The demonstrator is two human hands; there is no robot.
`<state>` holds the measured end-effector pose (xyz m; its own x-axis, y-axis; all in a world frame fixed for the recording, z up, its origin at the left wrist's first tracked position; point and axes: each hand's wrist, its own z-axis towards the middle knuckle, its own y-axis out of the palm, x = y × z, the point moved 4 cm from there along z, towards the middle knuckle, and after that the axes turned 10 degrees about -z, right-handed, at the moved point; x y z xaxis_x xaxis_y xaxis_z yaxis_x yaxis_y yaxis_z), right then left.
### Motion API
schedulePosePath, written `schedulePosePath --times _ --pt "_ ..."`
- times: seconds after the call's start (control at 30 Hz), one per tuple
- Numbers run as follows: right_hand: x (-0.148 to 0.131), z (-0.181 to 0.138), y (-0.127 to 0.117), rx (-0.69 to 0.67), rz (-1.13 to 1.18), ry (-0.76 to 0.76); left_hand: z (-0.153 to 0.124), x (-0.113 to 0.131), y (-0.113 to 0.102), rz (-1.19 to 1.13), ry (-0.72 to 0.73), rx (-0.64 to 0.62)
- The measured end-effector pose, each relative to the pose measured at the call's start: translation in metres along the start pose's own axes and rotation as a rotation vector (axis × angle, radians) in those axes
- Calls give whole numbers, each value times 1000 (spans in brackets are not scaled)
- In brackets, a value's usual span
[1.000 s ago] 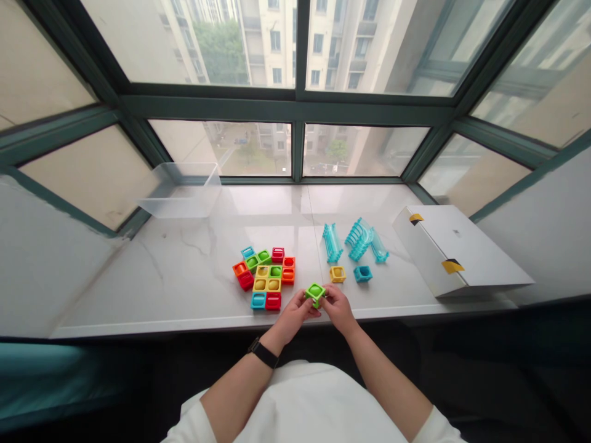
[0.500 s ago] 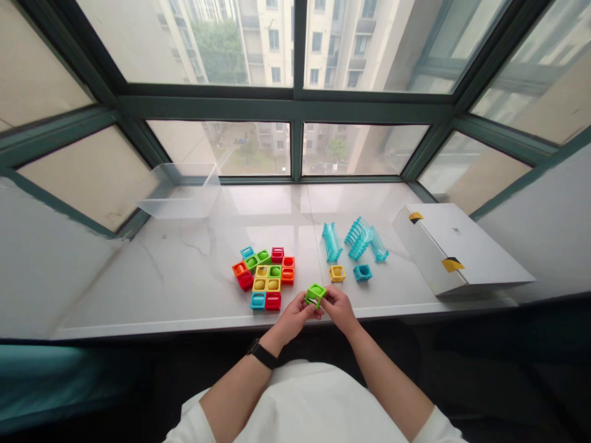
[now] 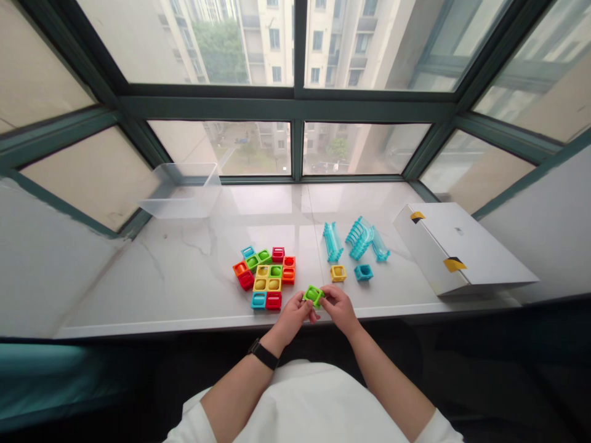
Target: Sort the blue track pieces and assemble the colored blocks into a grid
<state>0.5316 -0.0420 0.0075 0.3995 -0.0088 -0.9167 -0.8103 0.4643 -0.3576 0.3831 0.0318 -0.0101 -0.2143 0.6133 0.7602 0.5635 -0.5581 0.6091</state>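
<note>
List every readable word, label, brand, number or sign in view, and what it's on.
Readable text: none.
White box: small grey mark on its top, too small and blurred to read.
Yellow-and-black tabs on the box: no lettering can be made out.
Green block between left hand and right hand: no text can be made out.
</note>
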Motion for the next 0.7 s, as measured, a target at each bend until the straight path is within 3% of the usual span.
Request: schedulePosePath --times 0.27,0.43,0.53,0.7 --pt "6 3 -1 15 72 -17 3 -2 -2 -27 -9 49" --pt "10 4 -4 54 167 41 4 -3 -3 -35 61 93" --pt "14 2 -5 89 208 90 4 -5 2 69 102 71" --pt "15 -1 -4 45 277 159 2 -4 11 291 159 167"
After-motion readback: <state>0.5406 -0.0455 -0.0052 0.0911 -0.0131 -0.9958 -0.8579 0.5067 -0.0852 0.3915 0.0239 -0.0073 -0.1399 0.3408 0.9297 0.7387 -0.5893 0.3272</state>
